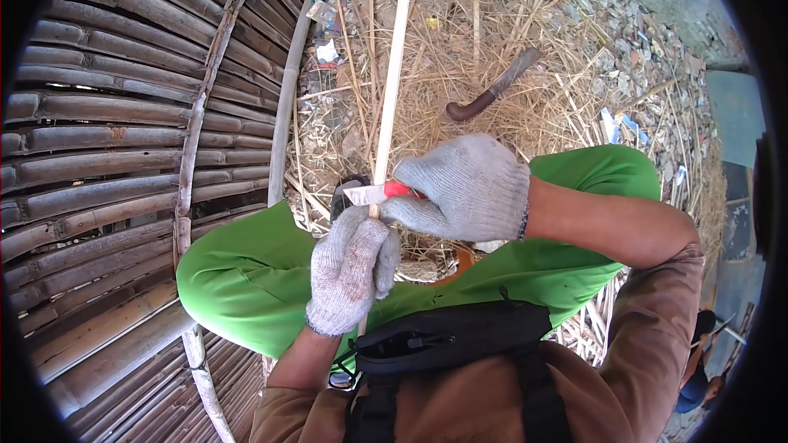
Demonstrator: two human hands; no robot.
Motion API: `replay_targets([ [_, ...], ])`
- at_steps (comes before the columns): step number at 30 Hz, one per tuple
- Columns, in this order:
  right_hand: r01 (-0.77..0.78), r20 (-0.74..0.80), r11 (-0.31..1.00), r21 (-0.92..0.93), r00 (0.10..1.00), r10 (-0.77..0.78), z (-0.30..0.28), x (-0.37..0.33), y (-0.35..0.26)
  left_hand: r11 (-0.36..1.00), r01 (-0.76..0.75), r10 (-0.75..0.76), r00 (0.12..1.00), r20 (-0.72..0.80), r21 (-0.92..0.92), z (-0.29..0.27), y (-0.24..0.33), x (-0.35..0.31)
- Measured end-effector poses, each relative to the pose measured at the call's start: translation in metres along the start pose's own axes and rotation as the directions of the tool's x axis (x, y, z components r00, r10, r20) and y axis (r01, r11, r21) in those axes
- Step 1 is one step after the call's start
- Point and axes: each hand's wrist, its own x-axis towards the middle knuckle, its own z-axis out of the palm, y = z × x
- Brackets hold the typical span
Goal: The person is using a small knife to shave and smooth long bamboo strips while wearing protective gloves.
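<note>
- Lower centre of the frame: black bag (460, 336) worn across the front of a brown shirt (468, 406). Zip of the bag faces upward.
- Middle band of the frame: green trousers (246, 283), knees bent and spread to either side of the hands.
- Centre, slightly left: left hand (349, 267), in a pale knitted glove with brownish soiling. Fingers curled closed around the lower part of a wooden strip.
- Centre: right hand (472, 189), in a matching greyish glove. Fingers gripping the red handle of a small knife (396, 189).
- Knife blade points left and lies across the strip just above the left hand; whether the edge bites into the wood cannot be told.
- Wooden strip (396, 74), pale and narrow, rises from the left hand, leaning slightly right, to the top edge of the frame.
- Ground beyond the hands: straw-like shavings (533, 123), loosely scattered.
- Upper right of centre: large knife (497, 86) with a curved brown handle, lying on the shavings.
- Left side of the frame: bamboo wall (123, 160) of horizontal slats with upright poles.
- Top of the frame, left of centre: coloured litter (328, 20) among rubble.
- Lower right edge: another person (698, 373), partly visible in dark clothing.
</note>
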Motion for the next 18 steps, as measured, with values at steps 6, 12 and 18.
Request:
replay_targets([
  [6,0.045,-0.022,0.997,0.066,0.999,-0.043,0.010,-0.005,0.003,0.991,-0.038,0.035,0.999,0.028,0.130,-0.002,-0.004,0.001],
  [12,0.058,-0.025,0.997,0.051,0.998,-0.057,0.008,-0.004,0.005,0.992,0.005,0.007,0.995,-0.097,0.122,0.007,-0.002,0.002],
  [18,-0.009,-0.001,0.982,-0.188,1.000,0.009,-0.016,0.012,0.021,0.986,-0.035,0.047,0.997,-0.068,0.162,0.004,0.009,0.001],
])
